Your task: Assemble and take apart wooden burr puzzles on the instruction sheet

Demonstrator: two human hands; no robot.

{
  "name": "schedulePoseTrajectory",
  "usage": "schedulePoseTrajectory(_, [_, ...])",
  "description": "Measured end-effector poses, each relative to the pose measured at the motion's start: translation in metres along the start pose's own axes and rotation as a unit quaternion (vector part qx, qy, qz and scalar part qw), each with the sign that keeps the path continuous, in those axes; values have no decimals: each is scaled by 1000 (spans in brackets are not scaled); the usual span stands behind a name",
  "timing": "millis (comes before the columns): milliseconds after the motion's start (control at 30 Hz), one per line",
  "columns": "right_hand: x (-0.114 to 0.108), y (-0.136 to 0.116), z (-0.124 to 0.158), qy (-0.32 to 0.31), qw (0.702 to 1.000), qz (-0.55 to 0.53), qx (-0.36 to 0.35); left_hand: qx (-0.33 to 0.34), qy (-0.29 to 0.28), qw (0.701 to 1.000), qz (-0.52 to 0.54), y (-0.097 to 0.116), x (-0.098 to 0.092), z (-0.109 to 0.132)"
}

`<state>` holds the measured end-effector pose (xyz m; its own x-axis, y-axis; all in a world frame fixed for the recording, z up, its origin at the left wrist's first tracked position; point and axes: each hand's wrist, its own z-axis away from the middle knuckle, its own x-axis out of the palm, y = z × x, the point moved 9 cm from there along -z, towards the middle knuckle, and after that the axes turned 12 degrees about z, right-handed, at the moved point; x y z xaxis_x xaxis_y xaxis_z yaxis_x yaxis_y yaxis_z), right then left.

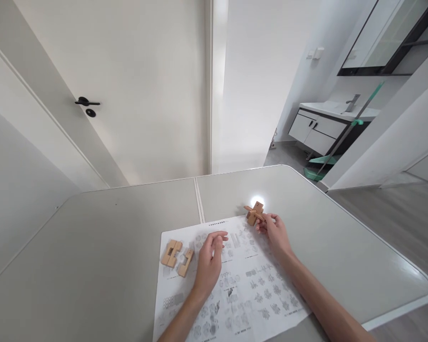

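1. On my feed the right hand [276,232] is raised a little over the far edge of the paper sheet [260,294]; its grip is closed, fingertips pinching a small wooden puzzle [254,213] made of crossed blocks; the puzzle is held clear of the desk [92,251], just past the sheet's top right corner.
2. The left hand [209,261] rests over the middle of the sheet; its grip is loose and holds nothing, the fingers bent with the tips close to the thumb.
3. A few loose wooden pieces [177,256], notched and pale, lie side by side on the sheet's upper left part, just beside the left hand; I cannot tell whether the hand touches them.
4. The sheet is printed with rows of small grey diagrams; it lies flat near the desk's close edge, its top edge crossing the seam [199,202] that splits the grey desk top in two.
5. A bright spot of glare [257,200] sits on the desk right behind the puzzle.
6. Beyond the desk I see a white door [128,95] with a black handle [86,101]; to the right, a white cabinet [314,130] under a basin, with a green mop [342,133] leaning near it.
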<state>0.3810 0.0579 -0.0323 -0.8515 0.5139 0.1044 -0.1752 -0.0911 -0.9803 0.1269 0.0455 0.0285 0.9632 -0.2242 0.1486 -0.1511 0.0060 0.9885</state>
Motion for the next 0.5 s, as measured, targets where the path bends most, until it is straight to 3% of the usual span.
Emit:
schedulePoseTrajectory(167, [-7, -7, 6, 46, 998, 50, -9, 16, -32, 998, -47, 6, 6, 0])
schedulePoseTrajectory(333, [-6, -33, 30, 95, 976, 160, -112, 68, -118, 977, -163, 36, 17, 14])
schedulePoseTrajectory(400, [13, -43, 43, 43, 957, 221, -181, 121, -124, 954, -245, 52, 6, 23])
schedulePoseTrajectory(500, [43, -45, 63, -66, 918, 298, -252, 193, -30, 915, -353, 71, -43, 36])
